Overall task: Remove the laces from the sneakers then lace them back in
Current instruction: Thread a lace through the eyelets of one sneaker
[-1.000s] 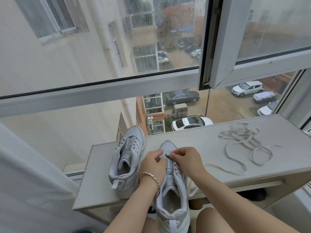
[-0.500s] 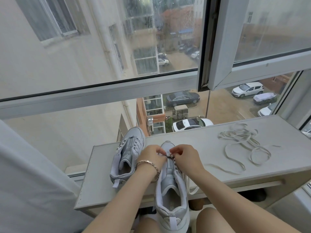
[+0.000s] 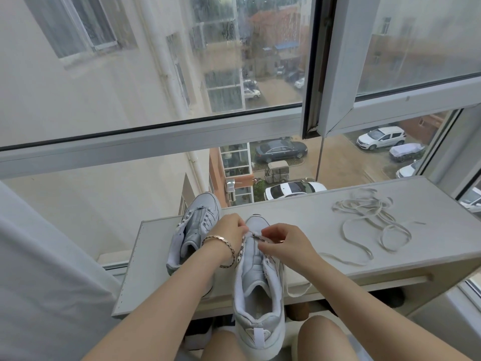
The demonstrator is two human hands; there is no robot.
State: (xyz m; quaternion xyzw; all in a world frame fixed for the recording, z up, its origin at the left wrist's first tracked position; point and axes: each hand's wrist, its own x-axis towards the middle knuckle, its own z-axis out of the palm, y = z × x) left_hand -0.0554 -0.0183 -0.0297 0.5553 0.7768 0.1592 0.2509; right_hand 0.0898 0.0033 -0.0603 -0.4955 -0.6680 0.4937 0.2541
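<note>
Lower centre: lace [image 3: 256, 233] is pinched tight by left hand [image 3: 230, 234] and right hand [image 3: 282, 242] at the toe eyelets of the sneaker [image 3: 256, 295]; a twist or skipped eyelet could be introduced if pulled through unchecked.

Head camera looks forward and down — close over the hands [image 3: 260, 239].

My left hand [image 3: 229, 232] is gripping the near sneaker [image 3: 257, 285] at its toe, my right hand [image 3: 287, 243] is pinching its lace [image 3: 256, 233], and the second sneaker [image 3: 197, 230] and loose lace [image 3: 363, 213] are lying on the shelf [image 3: 299, 212].
</note>
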